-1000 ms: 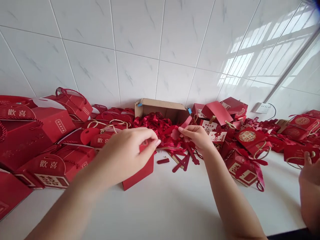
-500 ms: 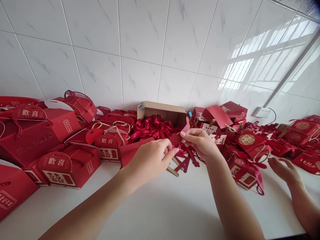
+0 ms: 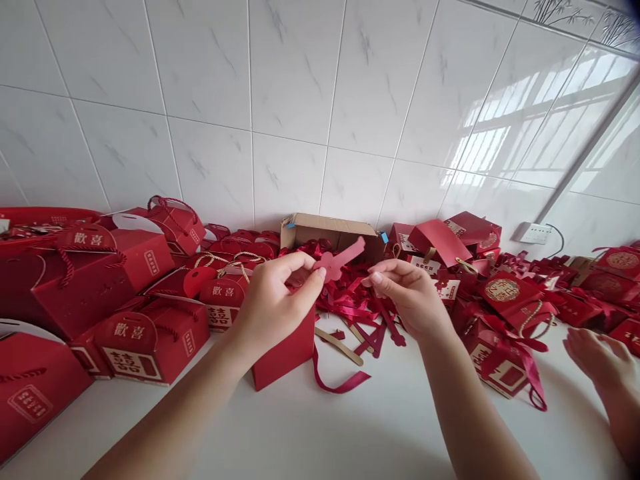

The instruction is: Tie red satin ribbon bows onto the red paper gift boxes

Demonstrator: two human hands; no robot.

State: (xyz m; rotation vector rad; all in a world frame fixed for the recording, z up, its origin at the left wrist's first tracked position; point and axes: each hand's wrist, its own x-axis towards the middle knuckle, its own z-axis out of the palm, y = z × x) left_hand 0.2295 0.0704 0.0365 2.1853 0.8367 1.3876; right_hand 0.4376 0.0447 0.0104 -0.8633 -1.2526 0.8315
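Observation:
In my left hand (image 3: 280, 293), a flat red paper strip with a flower-shaped end (image 3: 330, 267) is pinched between thumb and fingers, its tail pointing up to the right. My right hand (image 3: 405, 290) is closed in a pinch just right of the strip; what its fingertips hold, if anything, is too small to make out. Below my left hand stands a plain-sided red box (image 3: 287, 353), partly hidden by the hand. A dark red ribbon (image 3: 343, 385) curls on the white table (image 3: 330, 433) beside that box. Several gold and red paper strips (image 3: 343, 347) lie between my hands.
Behind my hands, a cardboard box (image 3: 337, 230) holds a heap of red ribbons (image 3: 350, 293). Red gift boxes crowd the left (image 3: 133, 340) and right (image 3: 505, 360). Another person's hand (image 3: 600, 360) rests at the far right. A power strip (image 3: 533, 233) is by the tiled wall.
My hands have moved apart, and the flower-ended strip is now in my left hand instead of at my right fingertips. The red box and a ribbon show more fully below. The view has shifted slightly.

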